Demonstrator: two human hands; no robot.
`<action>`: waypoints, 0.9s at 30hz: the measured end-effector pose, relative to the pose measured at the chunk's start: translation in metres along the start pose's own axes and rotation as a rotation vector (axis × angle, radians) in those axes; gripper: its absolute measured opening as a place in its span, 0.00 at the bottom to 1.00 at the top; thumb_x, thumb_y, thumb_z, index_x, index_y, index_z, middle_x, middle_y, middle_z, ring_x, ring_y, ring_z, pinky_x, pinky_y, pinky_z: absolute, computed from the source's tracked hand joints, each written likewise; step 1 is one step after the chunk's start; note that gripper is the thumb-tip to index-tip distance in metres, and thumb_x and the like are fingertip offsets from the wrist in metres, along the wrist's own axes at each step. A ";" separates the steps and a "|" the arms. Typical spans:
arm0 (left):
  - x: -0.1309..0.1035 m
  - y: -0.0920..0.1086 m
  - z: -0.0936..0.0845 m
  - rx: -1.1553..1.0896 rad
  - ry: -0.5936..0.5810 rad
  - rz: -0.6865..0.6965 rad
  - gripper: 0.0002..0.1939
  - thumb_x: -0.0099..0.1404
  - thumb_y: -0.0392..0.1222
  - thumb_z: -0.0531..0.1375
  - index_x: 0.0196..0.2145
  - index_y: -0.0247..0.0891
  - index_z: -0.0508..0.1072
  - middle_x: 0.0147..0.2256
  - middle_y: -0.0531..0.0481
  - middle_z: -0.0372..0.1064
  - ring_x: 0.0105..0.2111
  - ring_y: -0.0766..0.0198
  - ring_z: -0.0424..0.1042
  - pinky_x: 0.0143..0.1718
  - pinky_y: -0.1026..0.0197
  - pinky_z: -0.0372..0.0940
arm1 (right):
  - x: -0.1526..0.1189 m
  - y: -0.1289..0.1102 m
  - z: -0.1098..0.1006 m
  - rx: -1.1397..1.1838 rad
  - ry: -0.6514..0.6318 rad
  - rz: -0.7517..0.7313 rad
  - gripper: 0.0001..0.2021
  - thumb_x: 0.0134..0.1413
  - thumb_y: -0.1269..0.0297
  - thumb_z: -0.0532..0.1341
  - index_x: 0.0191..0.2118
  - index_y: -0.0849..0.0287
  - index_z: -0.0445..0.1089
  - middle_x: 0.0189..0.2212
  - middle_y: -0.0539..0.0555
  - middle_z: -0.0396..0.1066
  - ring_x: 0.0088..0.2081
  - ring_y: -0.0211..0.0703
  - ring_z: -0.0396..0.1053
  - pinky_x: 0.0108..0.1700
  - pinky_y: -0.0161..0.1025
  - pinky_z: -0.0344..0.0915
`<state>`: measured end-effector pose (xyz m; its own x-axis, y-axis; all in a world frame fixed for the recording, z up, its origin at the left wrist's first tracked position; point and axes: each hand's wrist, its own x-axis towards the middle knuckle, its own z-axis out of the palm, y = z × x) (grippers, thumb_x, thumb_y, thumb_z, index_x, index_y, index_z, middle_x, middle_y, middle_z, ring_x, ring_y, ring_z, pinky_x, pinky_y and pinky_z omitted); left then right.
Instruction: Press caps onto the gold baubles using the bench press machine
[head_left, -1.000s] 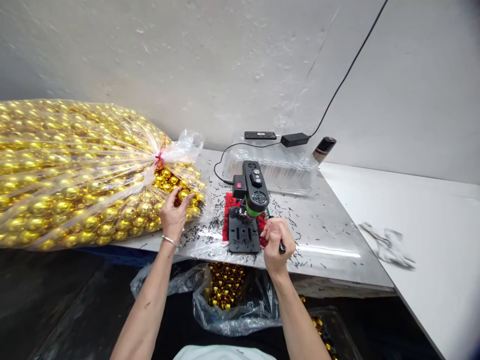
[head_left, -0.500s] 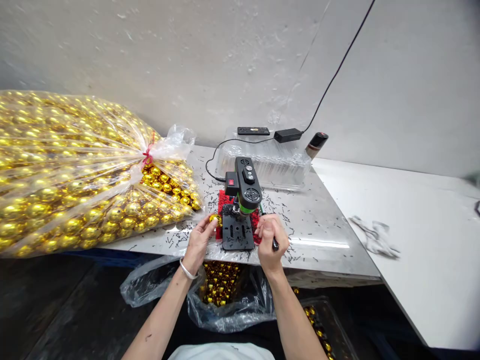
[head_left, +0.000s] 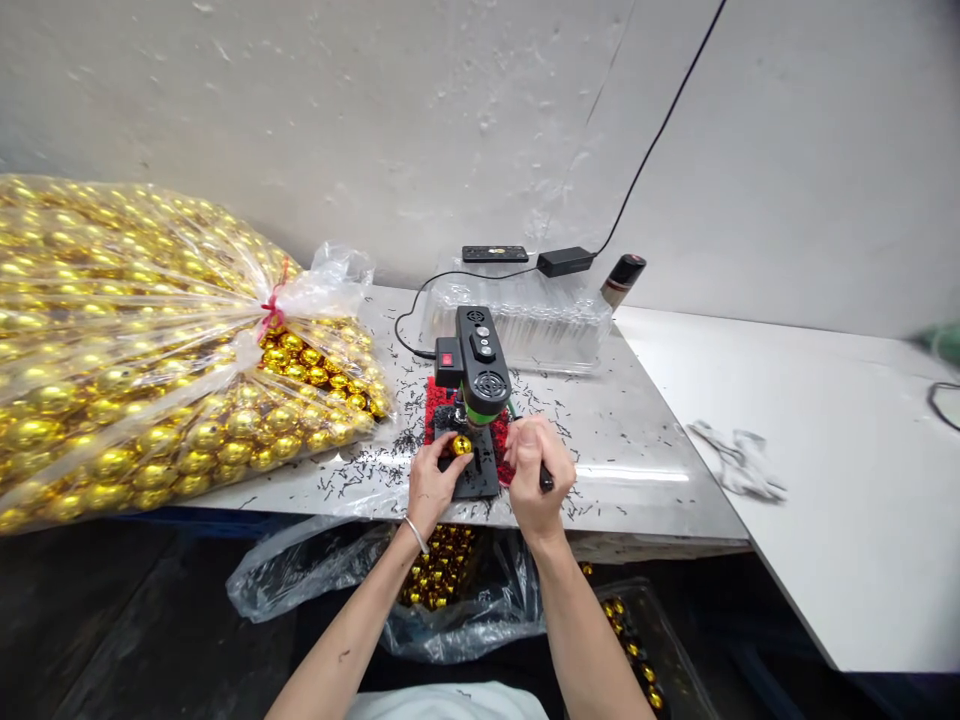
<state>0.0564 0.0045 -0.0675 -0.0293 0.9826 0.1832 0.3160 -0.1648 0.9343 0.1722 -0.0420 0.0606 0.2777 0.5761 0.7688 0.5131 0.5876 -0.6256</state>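
Having come over from the sack of gold balls [head_left: 150,380], my left hand [head_left: 433,478] now pinches one gold ball [head_left: 461,445] under the small drill press [head_left: 474,385], right hand [head_left: 534,470] gripping its lever [head_left: 545,480].

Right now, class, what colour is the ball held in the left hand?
Shiny gold; the ball in the left hand shows in the head view.

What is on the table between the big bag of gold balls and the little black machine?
In the head view, only scattered black shavings on the metal table lie between the bag of gold balls and the black machine.
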 end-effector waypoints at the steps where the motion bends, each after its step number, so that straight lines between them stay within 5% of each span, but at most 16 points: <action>1: -0.001 0.000 0.000 0.037 0.006 0.026 0.17 0.58 0.43 0.66 0.46 0.41 0.76 0.36 0.48 0.75 0.38 0.58 0.72 0.46 0.53 0.66 | -0.001 0.000 0.000 -0.005 -0.001 -0.005 0.16 0.65 0.69 0.50 0.23 0.56 0.57 0.22 0.49 0.60 0.28 0.38 0.62 0.30 0.38 0.58; 11: -0.001 0.005 -0.004 0.203 -0.069 0.232 0.16 0.61 0.44 0.65 0.48 0.42 0.76 0.46 0.45 0.76 0.44 0.54 0.72 0.50 0.49 0.64 | -0.006 0.002 -0.004 -0.021 -0.033 -0.034 0.15 0.63 0.72 0.50 0.24 0.56 0.58 0.23 0.50 0.62 0.28 0.38 0.63 0.30 0.38 0.59; 18: 0.000 0.001 -0.004 0.242 -0.094 0.222 0.17 0.60 0.45 0.66 0.48 0.44 0.77 0.45 0.45 0.77 0.44 0.53 0.71 0.51 0.47 0.62 | -0.033 0.022 0.000 -0.007 -0.021 -0.043 0.14 0.63 0.71 0.49 0.24 0.56 0.59 0.24 0.50 0.63 0.28 0.39 0.64 0.30 0.39 0.62; 27: -0.001 0.008 -0.004 0.262 -0.109 0.191 0.16 0.62 0.46 0.65 0.48 0.44 0.77 0.42 0.45 0.77 0.44 0.53 0.71 0.49 0.48 0.62 | -0.063 0.059 0.008 -0.038 0.012 -0.144 0.14 0.65 0.66 0.47 0.27 0.55 0.59 0.25 0.49 0.63 0.27 0.38 0.66 0.45 0.48 0.68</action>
<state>0.0548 0.0015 -0.0592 0.1506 0.9420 0.3000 0.5394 -0.3326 0.7736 0.1786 -0.0392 -0.0256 0.2085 0.4807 0.8517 0.5790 0.6412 -0.5036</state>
